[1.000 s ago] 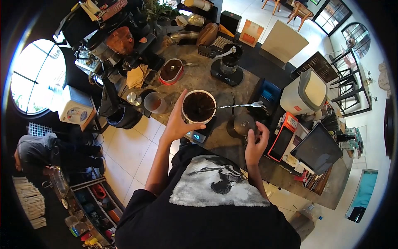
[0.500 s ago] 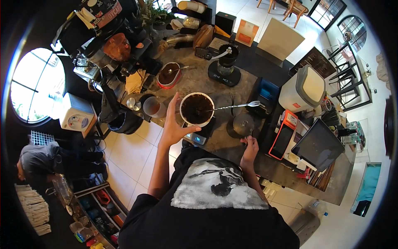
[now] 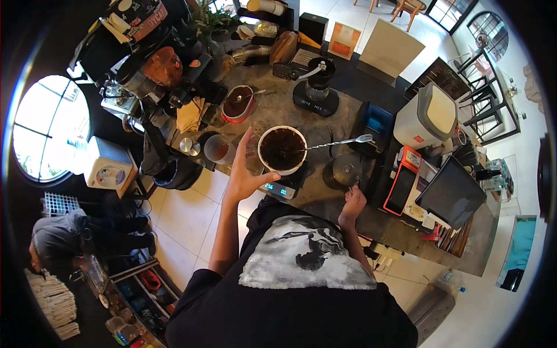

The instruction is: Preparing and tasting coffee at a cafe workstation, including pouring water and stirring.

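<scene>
A white cone-like cup (image 3: 261,137) full of wet dark coffee grounds is in front of me, above a small digital scale (image 3: 277,190). My left hand (image 3: 242,177) grips its left side, thumb at the near rim, forefinger stretched up along it. Part of a clear glass piece shows between thumb and forefinger. A twisted bar spoon with a forked end (image 3: 362,138) stands in the grounds and sticks out to the right. To the right, my right hand (image 3: 353,206) is closed at the near side of a dark gooseneck kettle (image 3: 344,169), on its handle; the fingers partly hide it.
Farther back are a red-rimmed bowl (image 3: 238,118) with a spoon and a black scale (image 3: 316,103) bearing a glass brewer. A plastic cup (image 3: 219,150) stands left. A white bin (image 3: 415,124), card terminal (image 3: 400,185) and tablet (image 3: 452,197) line the right. Another person (image 3: 64,238) bends at far left.
The cup looks slightly larger and a little farther right, and the scale's display has changed. My right hand stays at the kettle. The whole view has shifted slightly.
</scene>
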Demonstrator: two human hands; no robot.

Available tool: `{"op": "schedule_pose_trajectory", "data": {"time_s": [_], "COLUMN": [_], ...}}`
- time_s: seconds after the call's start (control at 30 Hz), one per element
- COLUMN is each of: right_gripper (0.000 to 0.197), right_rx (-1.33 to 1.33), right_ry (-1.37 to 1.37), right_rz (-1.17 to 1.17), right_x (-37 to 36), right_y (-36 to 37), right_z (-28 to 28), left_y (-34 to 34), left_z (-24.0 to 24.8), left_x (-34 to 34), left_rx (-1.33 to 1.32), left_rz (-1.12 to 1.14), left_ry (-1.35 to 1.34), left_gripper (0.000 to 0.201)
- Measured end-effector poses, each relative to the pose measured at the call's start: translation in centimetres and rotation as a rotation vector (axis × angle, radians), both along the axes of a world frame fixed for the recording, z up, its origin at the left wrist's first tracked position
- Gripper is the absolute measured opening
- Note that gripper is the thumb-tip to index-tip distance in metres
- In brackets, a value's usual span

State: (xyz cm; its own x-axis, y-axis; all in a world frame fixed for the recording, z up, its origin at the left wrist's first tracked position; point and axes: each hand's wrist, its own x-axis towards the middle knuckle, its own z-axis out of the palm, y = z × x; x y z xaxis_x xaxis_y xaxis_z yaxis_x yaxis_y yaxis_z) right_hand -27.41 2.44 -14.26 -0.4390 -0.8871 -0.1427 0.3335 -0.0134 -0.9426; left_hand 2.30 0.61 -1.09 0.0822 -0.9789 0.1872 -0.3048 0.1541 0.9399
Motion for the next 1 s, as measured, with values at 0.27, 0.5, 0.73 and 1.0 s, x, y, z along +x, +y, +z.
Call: {"op": "schedule_pose_trajectory", "data": {"time_s": [0.27,0.5,0.73,1.0], "right_gripper": [0.027,0.026,0.026,0.026], "right_rx": [0.004,0.051,-0.001,-0.055], "right_ry": [0.001,0.034,0.016,0.112], "right_rz": [-0.19,-0.359,-0.497,-0.346], "right_x": [1.3,2.1,3.8,5.8], "right_y": [2.8,6.2,9.9,13.3], "right_z": [0.6,3.3,8.5,14.2], "left_y": [-1.9,-4.1,-6.4,-7.2], "left_z": [0.5,1.2,1.3,1.3], "left_x": [1.8,2.7,3.6,3.8], "left_rx": [0.042,0.1,0.046,0.152], "left_rz": [-0.172,-0.382,-0.557,-0.708], "left_ry": [0.03,-0.028,-0.08,0.027], "left_gripper": [0.121,0.126,0.127,0.124]}}
